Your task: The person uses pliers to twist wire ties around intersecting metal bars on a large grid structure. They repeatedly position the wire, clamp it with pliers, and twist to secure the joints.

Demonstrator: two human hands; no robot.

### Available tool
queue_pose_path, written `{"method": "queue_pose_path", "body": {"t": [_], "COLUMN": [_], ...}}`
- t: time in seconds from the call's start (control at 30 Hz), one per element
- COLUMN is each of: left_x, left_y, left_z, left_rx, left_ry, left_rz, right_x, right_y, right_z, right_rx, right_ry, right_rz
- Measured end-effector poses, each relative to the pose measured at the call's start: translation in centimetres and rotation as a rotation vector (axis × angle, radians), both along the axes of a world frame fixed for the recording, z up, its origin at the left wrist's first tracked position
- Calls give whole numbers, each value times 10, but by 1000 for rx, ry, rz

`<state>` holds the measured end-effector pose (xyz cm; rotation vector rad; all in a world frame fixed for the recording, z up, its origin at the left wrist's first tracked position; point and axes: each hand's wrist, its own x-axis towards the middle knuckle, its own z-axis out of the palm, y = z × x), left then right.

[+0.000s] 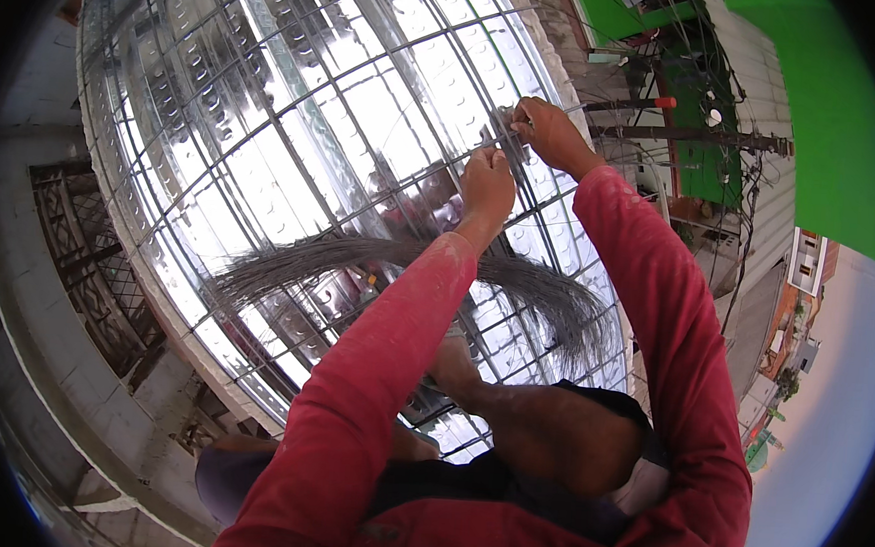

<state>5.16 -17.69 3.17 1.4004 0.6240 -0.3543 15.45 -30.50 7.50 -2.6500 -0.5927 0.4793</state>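
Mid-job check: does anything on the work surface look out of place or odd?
No clear spill or damage shows. The one untidy thing is the dark wire bundle, lying bowed across the rod grid, its right end splayed into loose strands.

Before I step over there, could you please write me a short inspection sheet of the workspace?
Surface: shiny, ribbed metal sheets.
Job's things: dark crossing bars form a grid over the sheets; a bundle of thin wire lies across them, passing under the left sleeve.
Clutter: a dark rod with an orange-red tip shows beyond the right hand.
Hands: left hand and right hand close together at the bars, fingers curled; anything pinched is too small to tell.
Cables: dark, tangled cables beyond the sheets' right edge.
Surroundings: large green panel at upper right, window grille at left.
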Motion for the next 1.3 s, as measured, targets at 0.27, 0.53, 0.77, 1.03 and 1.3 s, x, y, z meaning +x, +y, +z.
{"method": "queue_pose_path", "body": {"t": [0.27, 0.53, 0.77, 1.03, 1.3], "left_x": [55, 121, 123, 115, -36], "left_y": [49, 40, 50, 163, 357], "left_z": [26, 79, 82, 131, 102], "left_rx": [392, 1056, 1005, 321, 615], "left_ry": [-290, -770, -755, -559, -365], "left_rz": [-505, -1172, -1160, -437, -445], "right_x": [-35, -58, -62, -46, -39], "right_y": [-7, 11, 36, 43, 25], "right_z": [7, 5, 16, -1, 7], "right_rx": [65, -377, -484, -252, -226], "right_ry": [-47, -529, -497, -80, -59], "right_rz": [-16, 442, 440, -384, -193]}}
